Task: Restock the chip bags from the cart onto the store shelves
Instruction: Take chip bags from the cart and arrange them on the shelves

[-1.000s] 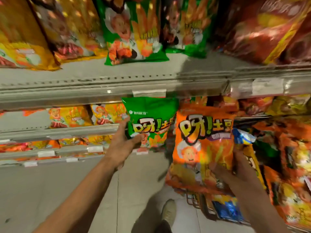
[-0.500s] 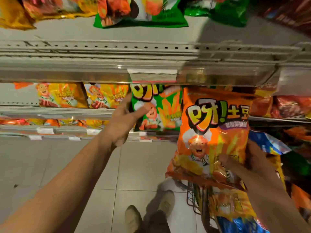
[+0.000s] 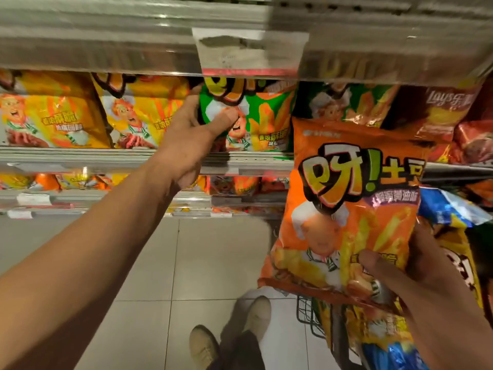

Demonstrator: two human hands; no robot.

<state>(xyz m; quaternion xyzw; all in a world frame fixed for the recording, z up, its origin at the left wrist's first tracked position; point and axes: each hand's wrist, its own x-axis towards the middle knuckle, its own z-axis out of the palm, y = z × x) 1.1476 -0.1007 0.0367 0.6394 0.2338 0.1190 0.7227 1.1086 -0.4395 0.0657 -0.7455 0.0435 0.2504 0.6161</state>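
At the shelf (image 3: 240, 160) front edge, green bag (image 3: 256, 116) seated, left hand (image 3: 192, 134) pinched on it. Beside, orange bag (image 3: 346, 209) clamped in right hand (image 3: 416, 273), unshelved. In cart (image 3: 309, 313), more bags left; restocking judged partway.

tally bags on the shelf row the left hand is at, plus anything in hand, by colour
Yellow bags: 2
Green bags: 2, one held by the left hand at, one behind the orange bag at
Red bags: 2
Orange bag: 1, in the right hand, at
Total: 7
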